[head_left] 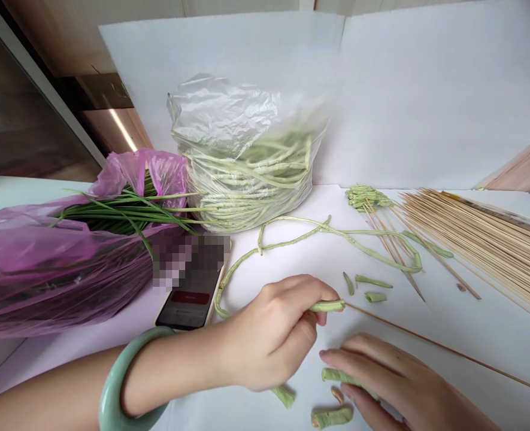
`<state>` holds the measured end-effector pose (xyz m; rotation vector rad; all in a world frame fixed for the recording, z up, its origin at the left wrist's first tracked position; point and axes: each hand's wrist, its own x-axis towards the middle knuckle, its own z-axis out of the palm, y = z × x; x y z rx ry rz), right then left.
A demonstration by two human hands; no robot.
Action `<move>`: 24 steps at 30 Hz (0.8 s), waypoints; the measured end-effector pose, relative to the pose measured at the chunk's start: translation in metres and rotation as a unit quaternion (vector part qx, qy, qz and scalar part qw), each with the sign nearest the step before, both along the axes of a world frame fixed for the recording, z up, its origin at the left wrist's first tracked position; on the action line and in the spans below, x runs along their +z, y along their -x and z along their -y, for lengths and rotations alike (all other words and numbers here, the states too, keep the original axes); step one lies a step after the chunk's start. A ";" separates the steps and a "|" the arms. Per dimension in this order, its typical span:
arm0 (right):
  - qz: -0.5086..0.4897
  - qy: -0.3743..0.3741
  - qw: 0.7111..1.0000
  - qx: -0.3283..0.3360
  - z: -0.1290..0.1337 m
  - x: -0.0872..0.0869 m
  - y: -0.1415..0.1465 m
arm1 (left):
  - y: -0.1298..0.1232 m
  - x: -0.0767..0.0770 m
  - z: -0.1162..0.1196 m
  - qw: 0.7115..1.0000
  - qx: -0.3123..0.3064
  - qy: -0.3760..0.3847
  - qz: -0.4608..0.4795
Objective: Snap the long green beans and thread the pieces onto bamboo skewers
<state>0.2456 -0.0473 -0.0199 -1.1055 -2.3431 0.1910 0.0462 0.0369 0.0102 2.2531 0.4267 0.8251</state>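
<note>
Protruding from left grip [287, 335]: bean [327, 306]

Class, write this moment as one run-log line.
left hand: holding pale-green bean, thin wooden skewer meeting its end | right hand: fingers apart, at cut green segment

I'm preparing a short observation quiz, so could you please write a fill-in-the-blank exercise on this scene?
1. The clear plastic bag holds long green ____.
2. The bean piece at the end of a skewer is held in the ____ hand.
3. Beside the purple bag lies a ____, screen up.

Missing words: beans; left; phone.
</note>
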 end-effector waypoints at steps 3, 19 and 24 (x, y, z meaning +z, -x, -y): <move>-0.027 0.016 0.999 -0.033 -0.004 -0.007 -0.005 | -0.001 -0.002 -0.001 1.000 -0.007 -0.008 -0.010; -0.099 0.028 0.982 -0.156 -0.004 -0.017 -0.011 | -0.003 -0.014 0.003 0.994 -0.052 0.051 -0.076; -0.123 0.039 0.979 -0.160 -0.003 -0.020 -0.009 | -0.004 -0.014 0.004 0.990 -0.100 0.051 -0.091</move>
